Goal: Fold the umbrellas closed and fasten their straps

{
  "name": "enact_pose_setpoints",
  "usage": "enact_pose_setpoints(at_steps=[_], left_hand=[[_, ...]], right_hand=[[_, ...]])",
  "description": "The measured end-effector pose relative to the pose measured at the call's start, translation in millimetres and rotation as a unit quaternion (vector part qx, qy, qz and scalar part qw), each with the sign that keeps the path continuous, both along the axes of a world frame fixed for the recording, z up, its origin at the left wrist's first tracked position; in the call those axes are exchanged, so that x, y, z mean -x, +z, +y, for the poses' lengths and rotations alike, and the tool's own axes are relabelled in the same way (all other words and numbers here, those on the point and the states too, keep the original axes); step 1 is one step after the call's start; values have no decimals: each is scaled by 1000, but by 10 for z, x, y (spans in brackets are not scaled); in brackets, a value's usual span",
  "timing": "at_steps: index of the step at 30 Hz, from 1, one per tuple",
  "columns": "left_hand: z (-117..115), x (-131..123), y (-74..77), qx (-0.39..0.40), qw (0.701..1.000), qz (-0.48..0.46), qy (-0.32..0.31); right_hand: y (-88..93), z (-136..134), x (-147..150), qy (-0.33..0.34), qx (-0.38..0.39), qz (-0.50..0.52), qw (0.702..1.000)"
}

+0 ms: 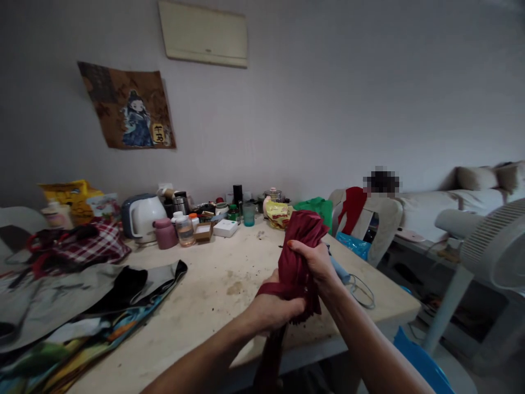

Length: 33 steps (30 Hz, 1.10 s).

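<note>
A dark red umbrella [298,273], its cloth gathered into loose folds, is held up over the near right edge of the table [213,284]. Around its lower end, by the strap, my left hand [276,309] is closed. My right hand [315,261] grips the pleated cloth higher up, thumb lying across the folds. Below my left hand a dark part of the umbrella hangs past the table edge. Just behind my right hand lies a light blue object [340,271] with a looped cord, partly hidden.
At the back left stand a kettle [143,219], a pink jar [165,233], bottles and small boxes. A printed cloth [94,306] and a checked bag [92,243] cover the left side. A fan [496,246] stands at right; a person [382,180] is beyond a chair [385,224].
</note>
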State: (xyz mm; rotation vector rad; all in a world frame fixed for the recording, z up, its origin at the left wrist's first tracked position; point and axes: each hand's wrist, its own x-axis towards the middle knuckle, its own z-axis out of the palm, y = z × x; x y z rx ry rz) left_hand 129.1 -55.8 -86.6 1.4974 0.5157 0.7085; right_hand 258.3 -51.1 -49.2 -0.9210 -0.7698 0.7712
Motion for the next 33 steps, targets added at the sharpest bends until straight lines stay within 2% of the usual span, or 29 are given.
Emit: enact_pose_setpoints(at_steps=[4, 7, 10, 14, 18, 20, 22, 25, 28, 30, 33], left_hand=[[135, 130, 46, 40, 994, -45, -87], [215, 168, 17, 78, 983, -117, -121], [261, 160, -110, 123, 971, -139, -151], [303, 138, -324, 199, 950, -127, -206], [310, 124, -380, 245, 919, -123, -282], [285, 117, -330, 248, 930, -103, -251], [236, 97, -254, 223, 954, -73, -187], [124, 32, -139, 104, 990, -26, -86], [32, -23, -61, 1, 1000, 21, -1], [25, -17, -34, -5, 999, 33, -5], [93, 38, -41, 38, 995, -9, -87]], right_hand=[[49, -55, 42, 29, -24, -18, 999], [78, -112, 113, 39, -35, -61, 997], [88, -157, 165, 39, -38, -43, 998], [71, -212, 194, 76, -16, 26, 997], [13, -243, 198, 96, -22, 62, 993], [-14, -232, 179, 90, -33, 77, 992], [-23, -201, 147, 69, -33, 65, 995], [2, -143, 95, 29, -32, 27, 999], [40, -111, 67, 3, -53, 38, 998], [60, -119, 66, 8, -50, 65, 997], [94, -179, 81, 45, -34, 85, 995]])
